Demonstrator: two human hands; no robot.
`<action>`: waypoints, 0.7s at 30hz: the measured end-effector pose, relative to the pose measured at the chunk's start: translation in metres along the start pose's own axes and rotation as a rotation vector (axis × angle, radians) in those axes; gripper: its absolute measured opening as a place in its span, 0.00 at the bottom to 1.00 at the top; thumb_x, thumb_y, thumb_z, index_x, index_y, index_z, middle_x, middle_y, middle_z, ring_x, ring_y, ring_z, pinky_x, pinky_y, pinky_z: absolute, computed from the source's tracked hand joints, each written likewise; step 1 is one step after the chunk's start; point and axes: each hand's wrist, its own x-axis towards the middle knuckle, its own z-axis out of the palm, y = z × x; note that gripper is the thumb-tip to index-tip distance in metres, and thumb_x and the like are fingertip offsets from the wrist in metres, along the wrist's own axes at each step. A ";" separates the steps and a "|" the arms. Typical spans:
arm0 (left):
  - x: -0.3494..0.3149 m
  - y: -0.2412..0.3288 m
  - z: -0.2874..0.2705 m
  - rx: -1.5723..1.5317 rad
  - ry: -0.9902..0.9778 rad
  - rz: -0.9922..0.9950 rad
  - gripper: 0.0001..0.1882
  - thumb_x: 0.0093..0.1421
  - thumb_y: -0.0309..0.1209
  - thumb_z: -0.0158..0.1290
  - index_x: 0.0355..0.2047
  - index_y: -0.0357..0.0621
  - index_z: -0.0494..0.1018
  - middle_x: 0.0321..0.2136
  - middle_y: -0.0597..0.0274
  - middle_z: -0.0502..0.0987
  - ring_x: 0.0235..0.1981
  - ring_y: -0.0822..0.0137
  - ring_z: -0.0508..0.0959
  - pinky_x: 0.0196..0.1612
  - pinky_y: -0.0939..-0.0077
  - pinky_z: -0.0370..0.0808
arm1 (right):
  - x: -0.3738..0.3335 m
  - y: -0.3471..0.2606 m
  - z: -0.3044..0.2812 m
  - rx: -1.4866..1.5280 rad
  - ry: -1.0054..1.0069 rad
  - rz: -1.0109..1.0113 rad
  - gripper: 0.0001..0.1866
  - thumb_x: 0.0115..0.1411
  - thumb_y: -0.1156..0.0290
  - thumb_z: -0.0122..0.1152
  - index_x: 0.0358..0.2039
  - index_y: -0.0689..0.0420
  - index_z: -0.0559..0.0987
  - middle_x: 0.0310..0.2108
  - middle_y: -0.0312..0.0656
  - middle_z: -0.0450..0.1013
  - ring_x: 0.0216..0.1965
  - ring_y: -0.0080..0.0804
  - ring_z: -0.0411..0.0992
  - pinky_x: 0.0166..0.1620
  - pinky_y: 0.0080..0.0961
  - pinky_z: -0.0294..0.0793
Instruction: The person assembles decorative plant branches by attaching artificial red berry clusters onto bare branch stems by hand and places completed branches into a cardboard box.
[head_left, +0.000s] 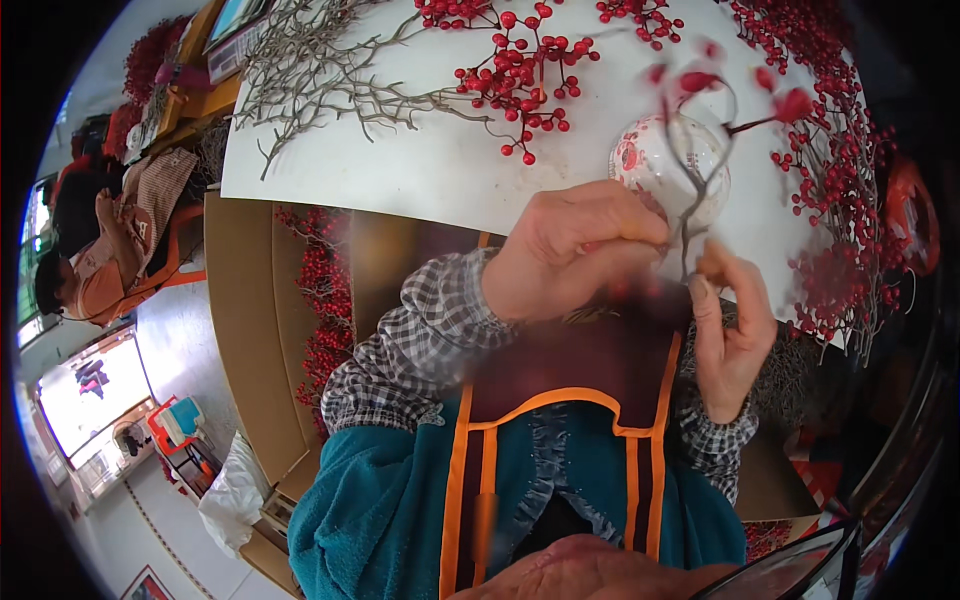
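Observation:
My right hand pinches the lower end of a thin grey-brown twig between thumb and forefinger. The twig stands upright, forks into curved branches, and carries a few red berries blurred at its tips. Close beside the stem, my left hand is closed with its fingers pressed together. A bit of red shows between those fingers, but what they hold is mostly hidden. Behind the twig, on the white tabletop, lies a round white thing with red flower patterns.
Bare grey twigs spread over the table's left, beside a red berry spray. More berry branches crowd the right edge. An open cardboard box with berry sprays stands below. Another person sits at far left.

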 end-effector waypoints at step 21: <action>0.037 0.007 -0.042 0.495 0.157 -0.017 0.16 0.55 0.26 0.61 0.44 0.37 0.75 0.33 0.56 0.79 0.33 0.66 0.78 0.38 0.75 0.74 | -0.001 0.033 -0.002 0.359 0.233 0.177 0.17 0.62 0.75 0.59 0.52 0.63 0.75 0.28 0.29 0.67 0.30 0.14 0.63 0.36 0.11 0.63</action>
